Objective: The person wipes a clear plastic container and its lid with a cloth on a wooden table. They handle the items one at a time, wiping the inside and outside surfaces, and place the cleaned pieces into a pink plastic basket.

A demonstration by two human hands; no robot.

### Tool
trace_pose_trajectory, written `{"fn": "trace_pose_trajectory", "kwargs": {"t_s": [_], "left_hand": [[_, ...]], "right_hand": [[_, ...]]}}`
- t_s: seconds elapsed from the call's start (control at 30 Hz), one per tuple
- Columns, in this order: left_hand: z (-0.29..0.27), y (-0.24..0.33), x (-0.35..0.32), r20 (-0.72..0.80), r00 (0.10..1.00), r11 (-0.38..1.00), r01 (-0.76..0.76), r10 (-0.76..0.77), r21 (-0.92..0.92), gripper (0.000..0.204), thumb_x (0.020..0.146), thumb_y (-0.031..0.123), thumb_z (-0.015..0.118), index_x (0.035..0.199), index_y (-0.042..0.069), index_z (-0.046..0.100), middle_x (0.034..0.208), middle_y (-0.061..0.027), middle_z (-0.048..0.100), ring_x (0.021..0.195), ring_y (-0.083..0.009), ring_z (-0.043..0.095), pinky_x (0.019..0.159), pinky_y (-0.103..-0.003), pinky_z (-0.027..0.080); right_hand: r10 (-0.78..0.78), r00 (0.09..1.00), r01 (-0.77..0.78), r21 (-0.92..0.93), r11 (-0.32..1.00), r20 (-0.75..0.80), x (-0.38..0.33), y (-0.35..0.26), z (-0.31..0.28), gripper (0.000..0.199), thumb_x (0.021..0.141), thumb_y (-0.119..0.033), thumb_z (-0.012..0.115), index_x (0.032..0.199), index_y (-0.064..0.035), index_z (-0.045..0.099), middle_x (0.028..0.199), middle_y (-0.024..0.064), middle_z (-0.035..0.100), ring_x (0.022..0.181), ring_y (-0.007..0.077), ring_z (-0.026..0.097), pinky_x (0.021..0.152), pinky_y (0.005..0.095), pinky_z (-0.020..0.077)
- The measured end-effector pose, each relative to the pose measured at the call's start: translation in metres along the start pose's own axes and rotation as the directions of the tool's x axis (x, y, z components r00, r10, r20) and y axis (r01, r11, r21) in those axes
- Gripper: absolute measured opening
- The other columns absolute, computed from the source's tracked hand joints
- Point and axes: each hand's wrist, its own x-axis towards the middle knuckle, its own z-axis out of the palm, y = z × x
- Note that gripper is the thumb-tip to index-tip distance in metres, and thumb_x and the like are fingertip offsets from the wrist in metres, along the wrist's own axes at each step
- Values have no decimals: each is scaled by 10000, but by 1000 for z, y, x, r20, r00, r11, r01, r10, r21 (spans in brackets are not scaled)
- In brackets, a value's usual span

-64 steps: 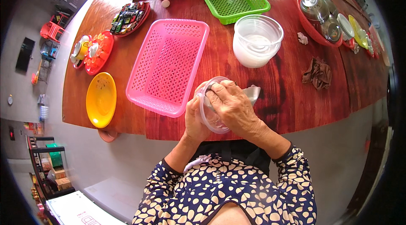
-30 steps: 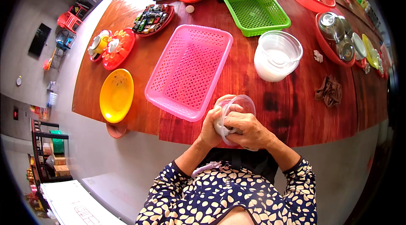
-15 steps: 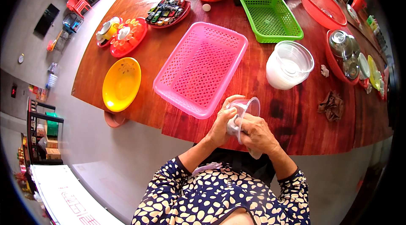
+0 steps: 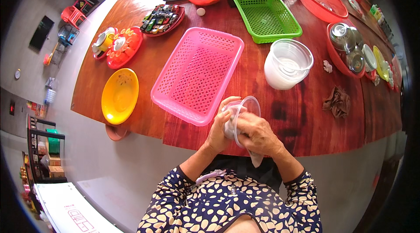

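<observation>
My left hand [image 4: 218, 131] is wrapped round the outside of a clear plastic bowl [image 4: 253, 104], tilted with its mouth toward my right. The fingers of my right hand [image 4: 259, 135] reach into the bowl, pressing a pale cloth [image 4: 256, 159] against the inside. One end of that cloth hangs below my right palm; the rest is partly hidden by the fingers. Just beyond my left hand lies a pink perforated basket [image 4: 190, 116], its bottom bare. Farther off to the right, a stack of clear plastic bowls [image 4: 280, 75] stands on the wooden table [image 4: 288, 119].
A yellow oval plate [image 4: 119, 97] lies at the left. Behind are a tray of toy cars [image 4: 161, 19], a red basket of coloured blocks [image 4: 204, 0], a white ball [image 4: 201, 12] and a green basket [image 4: 276, 37]. Crumpled brown paper [image 4: 337, 102] and metal bowls [image 4: 343, 38] are at the right.
The bowl and both hands have shifted slightly left in view, along with the whole scene. My right hand has turned a little within the bowl, and more of the cloth's end hangs down.
</observation>
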Motion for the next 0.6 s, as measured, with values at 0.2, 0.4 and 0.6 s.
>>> {"fn": "trace_pose_trajectory", "kwargs": {"t_s": [0.2,0.4,0.6], "left_hand": [[-4,-4,2,58,998,1000,16,-16,2,592,897,427,450,1340,43,370,1182,-204,550,1039,-315,605,891,-429,514],[1,-7,-6,113,988,963,129,-105,-235,619,940,488,350,1350,27,399,1235,-219,530,1059,-317,595,896,-431,512],[3,-13,-11,21,998,959,68,-65,-276,638,920,554,376,1340,77,436,1278,-107,532,1142,-239,549,970,-388,459]], "right_hand": [[-84,988,44,278,960,133,-8,-2,-17,175,709,-13,651,867,-13,575,828,126,555,795,306,575,727,385,470],[-230,962,265,311,913,-146,-9,-14,-15,282,674,-4,671,949,-38,618,896,111,574,856,300,579,818,392,473],[-337,864,214,-333,918,-374,20,-21,-10,316,635,-69,703,943,-49,638,963,115,540,859,295,574,689,370,515]]}}
